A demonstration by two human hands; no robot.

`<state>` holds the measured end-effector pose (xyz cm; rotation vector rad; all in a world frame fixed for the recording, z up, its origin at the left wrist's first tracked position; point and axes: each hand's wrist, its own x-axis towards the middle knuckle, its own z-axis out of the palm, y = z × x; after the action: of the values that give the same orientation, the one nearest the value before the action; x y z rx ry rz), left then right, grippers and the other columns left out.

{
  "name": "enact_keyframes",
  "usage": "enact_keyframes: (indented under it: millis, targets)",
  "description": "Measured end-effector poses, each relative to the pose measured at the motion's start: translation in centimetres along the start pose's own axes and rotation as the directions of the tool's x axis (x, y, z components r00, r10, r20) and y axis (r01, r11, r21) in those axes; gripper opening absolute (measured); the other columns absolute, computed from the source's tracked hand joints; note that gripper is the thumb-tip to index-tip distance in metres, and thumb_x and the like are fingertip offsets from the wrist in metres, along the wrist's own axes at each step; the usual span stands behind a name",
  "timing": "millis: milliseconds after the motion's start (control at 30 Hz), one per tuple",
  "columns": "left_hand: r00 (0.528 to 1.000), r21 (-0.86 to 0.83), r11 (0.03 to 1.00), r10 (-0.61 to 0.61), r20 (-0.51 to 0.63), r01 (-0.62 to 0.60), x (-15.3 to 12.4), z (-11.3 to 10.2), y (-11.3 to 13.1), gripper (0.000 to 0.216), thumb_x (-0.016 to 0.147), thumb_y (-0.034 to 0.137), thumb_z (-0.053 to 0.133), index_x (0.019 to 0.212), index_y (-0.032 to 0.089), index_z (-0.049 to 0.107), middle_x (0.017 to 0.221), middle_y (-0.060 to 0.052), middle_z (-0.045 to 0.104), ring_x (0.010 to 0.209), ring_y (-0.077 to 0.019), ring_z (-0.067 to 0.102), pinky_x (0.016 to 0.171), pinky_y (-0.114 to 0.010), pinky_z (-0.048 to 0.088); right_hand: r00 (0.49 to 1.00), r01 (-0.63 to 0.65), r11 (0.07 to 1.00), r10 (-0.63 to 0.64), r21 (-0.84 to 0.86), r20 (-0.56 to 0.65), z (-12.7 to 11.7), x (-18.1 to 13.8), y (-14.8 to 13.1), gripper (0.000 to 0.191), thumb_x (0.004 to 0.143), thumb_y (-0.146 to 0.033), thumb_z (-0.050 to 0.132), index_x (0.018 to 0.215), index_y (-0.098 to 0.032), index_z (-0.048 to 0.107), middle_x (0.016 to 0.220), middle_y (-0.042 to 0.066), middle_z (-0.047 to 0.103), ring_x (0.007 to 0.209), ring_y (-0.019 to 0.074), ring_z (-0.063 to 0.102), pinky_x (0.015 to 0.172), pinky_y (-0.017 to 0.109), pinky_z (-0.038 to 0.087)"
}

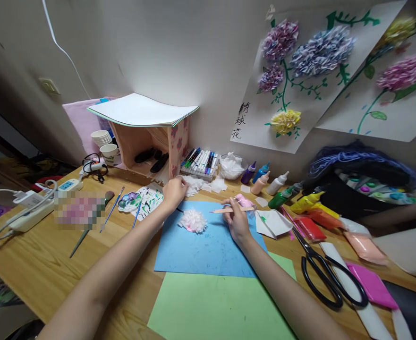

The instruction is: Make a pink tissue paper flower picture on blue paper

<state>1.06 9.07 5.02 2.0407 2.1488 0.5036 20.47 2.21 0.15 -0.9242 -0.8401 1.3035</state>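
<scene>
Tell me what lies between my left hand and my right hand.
A fluffy pink-white paper flower on the blue sheet, seen in the head view.

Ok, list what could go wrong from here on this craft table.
1. The left hand reaches into the white tissue scraps; its forearm passes beside the paint palette and might smear it.
2. The right hand holds a wooden stick close to the tissue flower, which it could snag or flatten.
3. The green bottle lies on its side nearby and may roll or leak.
</scene>
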Motion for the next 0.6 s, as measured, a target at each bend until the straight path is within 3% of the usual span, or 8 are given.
enact_keyframes:
  millis: [100,233,333,433,533,600]
  targets:
    - [1.0,-0.08,0.997,0.015,-0.008,-0.016,0.1,-1.3,-0.8,0.018,0.079,0.036,0.056,0.084,0.022,0.066,0.086,-0.003,0.068,0.083,-0.0195,0.061,0.064,-0.025,0.042,0.998,-0.011,1.0,0.012,-0.021,0.058,0.0,0.0,0.1,0.02,0.078,-0.037,0.059,0.087,-0.02,0.055,0.04,-0.009,0.042,0.038,0.0063,0.034,0.038,0.017,0.024]
    - [0.987,-0.278,0.956,0.057,-0.148,-0.097,-0.9,-3.2,-1.2,0.016,0.074,0.033,0.062,0.078,0.02,0.07,0.082,-0.004,0.064,0.077,-0.0167,0.058,0.067,-0.026,0.042,0.986,-0.035,0.999,0.041,-0.04,0.164,0.1,0.1,0.0,0.017,0.076,-0.031,0.061,0.086,-0.02,0.053,0.058,-0.004,0.058,0.055,0.0095,0.051,0.053,0.02,0.04]
    - [0.967,-0.469,0.853,0.139,-0.215,-0.227,-3.8,-4.7,-0.3,0.014,0.074,0.032,0.063,0.076,0.02,0.071,0.087,-0.004,0.063,0.082,-0.0157,0.057,0.07,-0.025,0.043,0.978,-0.041,0.996,0.056,-0.077,0.201,0.2,0.0,-0.5,0.016,0.078,-0.033,0.058,0.085,-0.019,0.055,0.069,-0.001,0.064,0.062,0.0108,0.055,0.059,0.022,0.044]
    - [0.971,-0.647,0.736,0.236,-0.033,-0.201,-8.3,-5.7,0.6,0.015,0.074,0.034,0.063,0.075,0.021,0.071,0.086,-0.003,0.067,0.08,-0.015,0.058,0.063,-0.023,0.041,0.97,0.034,0.99,0.0,-0.136,0.243,0.2,-1.0,-1.4,0.025,0.085,-0.04,0.048,0.084,-0.019,0.059,0.066,-0.001,0.06,0.057,0.0107,0.052,0.057,0.024,0.042]
    - [0.897,-0.734,0.679,0.335,0.288,-0.018,-12.2,-5.3,0.4,0.014,0.075,0.033,0.063,0.076,0.023,0.073,0.081,-0.001,0.071,0.074,-0.0144,0.059,0.062,-0.024,0.04,0.935,0.184,0.938,-0.075,-0.293,0.347,0.0,-3.0,-2.2,0.046,0.093,-0.043,0.03,0.075,-0.017,0.063,0.05,-0.002,0.047,0.048,0.0105,0.043,0.051,0.025,0.037]
    - [0.867,-0.72,0.69,0.313,0.388,0.073,-13.8,-4.2,-0.4,0.015,0.073,0.034,0.064,0.076,0.023,0.073,0.08,-0.002,0.072,0.073,-0.0151,0.06,0.064,-0.024,0.04,0.873,0.317,0.855,-0.094,-0.411,0.478,-0.1,-4.4,-2.3,0.052,0.095,-0.041,0.024,0.07,-0.017,0.063,0.049,-0.001,0.046,0.048,0.0113,0.043,0.052,0.026,0.036]
